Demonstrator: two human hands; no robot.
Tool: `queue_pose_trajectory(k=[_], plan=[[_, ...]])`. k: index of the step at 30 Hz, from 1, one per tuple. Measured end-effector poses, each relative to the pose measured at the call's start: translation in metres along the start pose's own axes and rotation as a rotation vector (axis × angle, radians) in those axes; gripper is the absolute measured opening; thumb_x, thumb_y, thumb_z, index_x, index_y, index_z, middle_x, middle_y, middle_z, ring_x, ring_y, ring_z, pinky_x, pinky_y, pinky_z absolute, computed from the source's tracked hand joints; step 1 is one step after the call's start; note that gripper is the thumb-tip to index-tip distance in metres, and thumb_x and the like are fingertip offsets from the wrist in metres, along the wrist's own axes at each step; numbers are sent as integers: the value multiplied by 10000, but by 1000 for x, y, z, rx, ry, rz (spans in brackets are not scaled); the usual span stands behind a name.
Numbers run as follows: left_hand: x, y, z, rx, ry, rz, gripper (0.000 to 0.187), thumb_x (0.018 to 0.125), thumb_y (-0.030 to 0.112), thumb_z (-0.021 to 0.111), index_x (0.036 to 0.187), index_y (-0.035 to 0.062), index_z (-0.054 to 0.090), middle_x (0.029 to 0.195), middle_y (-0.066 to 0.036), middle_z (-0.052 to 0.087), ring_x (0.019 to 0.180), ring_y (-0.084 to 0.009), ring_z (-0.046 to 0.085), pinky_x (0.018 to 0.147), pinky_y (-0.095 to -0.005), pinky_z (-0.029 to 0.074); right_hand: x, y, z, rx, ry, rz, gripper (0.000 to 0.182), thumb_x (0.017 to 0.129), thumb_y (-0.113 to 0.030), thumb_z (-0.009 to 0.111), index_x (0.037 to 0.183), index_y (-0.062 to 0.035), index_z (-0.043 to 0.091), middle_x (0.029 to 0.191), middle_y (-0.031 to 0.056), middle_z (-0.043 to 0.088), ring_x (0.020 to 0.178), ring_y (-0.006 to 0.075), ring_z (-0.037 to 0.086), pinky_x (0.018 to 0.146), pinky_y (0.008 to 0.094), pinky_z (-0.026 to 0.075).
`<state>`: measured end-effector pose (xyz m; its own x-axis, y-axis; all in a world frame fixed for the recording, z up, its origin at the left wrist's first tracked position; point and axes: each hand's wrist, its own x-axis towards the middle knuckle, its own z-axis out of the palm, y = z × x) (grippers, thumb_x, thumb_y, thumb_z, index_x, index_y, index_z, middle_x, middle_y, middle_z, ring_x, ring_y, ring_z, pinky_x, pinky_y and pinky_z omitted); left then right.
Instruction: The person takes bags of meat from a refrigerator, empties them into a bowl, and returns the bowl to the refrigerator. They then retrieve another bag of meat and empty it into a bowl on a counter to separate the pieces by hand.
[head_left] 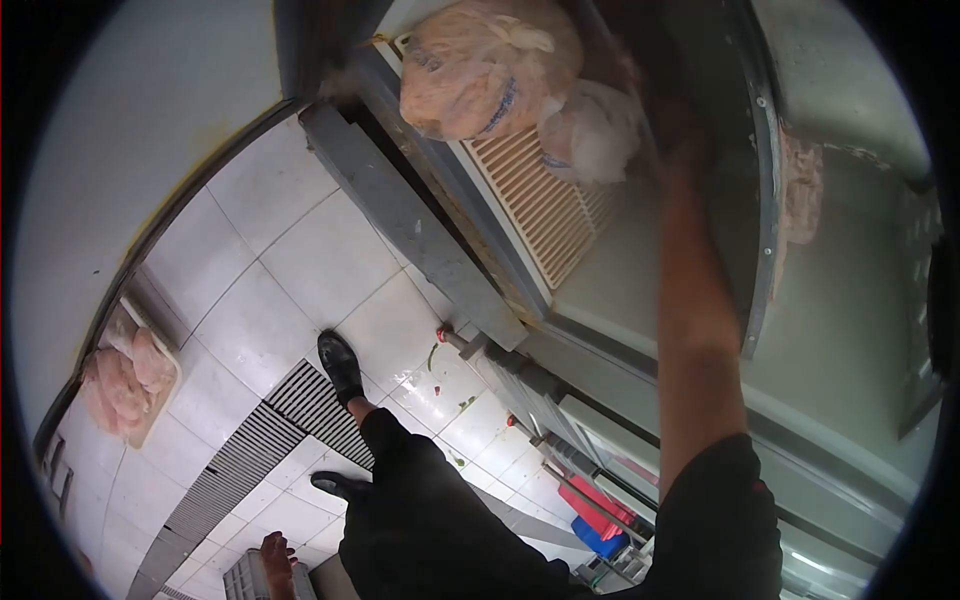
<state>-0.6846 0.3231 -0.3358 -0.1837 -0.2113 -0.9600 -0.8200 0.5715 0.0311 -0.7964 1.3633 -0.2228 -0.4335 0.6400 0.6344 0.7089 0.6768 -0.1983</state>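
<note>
My right arm reaches up into an open cabinet, with my right hand (685, 145) dim and blurred beside a small clear plastic bag (592, 135); its fingers cannot be made out. A larger bag of pale orange-pink contents (480, 70) lies against the small one, on a cream slatted rack (540, 205). Low at the left, my left hand (278, 548) hangs over the floor near a grey crate (245, 578), fingers loosely apart and holding nothing.
A tray (165, 400) of bagged pink meat stands at far left. Black shoes (341, 365) rest on white tiles by a floor grate (290, 410). A grey door edge (410, 225) borders the cabinet. Red (597, 508) and blue items (598, 538) sit lower right; green scraps dot the floor.
</note>
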Motion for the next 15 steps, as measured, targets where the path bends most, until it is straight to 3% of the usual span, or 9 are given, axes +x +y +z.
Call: queue_pose_trajectory(k=[7,12,15], plan=[[-2,-1,10,3,-36,43,302,911,204,545,1164,46,593,928,-68,621,672,-170,626,501,-294,514,-5,-60,-26,763,2,293,315,878,-132,547,1174,-32,578,1125,113,614,1011,213,607,815,314,518],[-36,66,35,-194,-96,162,328,904,226,591,1168,30,599,980,-66,621,757,-172,632,577,-288,519,-51,-141,-69,1371,-196,565,298,867,-107,547,1152,-32,583,1100,102,618,981,195,614,791,300,526],[-74,143,63,-298,-196,282,339,928,294,598,1180,69,585,1053,-60,628,868,-173,648,676,-290,531,-95,-204,-102,1628,-336,696,288,860,-92,547,1139,-32,586,1085,95,620,964,185,619,777,291,531]])
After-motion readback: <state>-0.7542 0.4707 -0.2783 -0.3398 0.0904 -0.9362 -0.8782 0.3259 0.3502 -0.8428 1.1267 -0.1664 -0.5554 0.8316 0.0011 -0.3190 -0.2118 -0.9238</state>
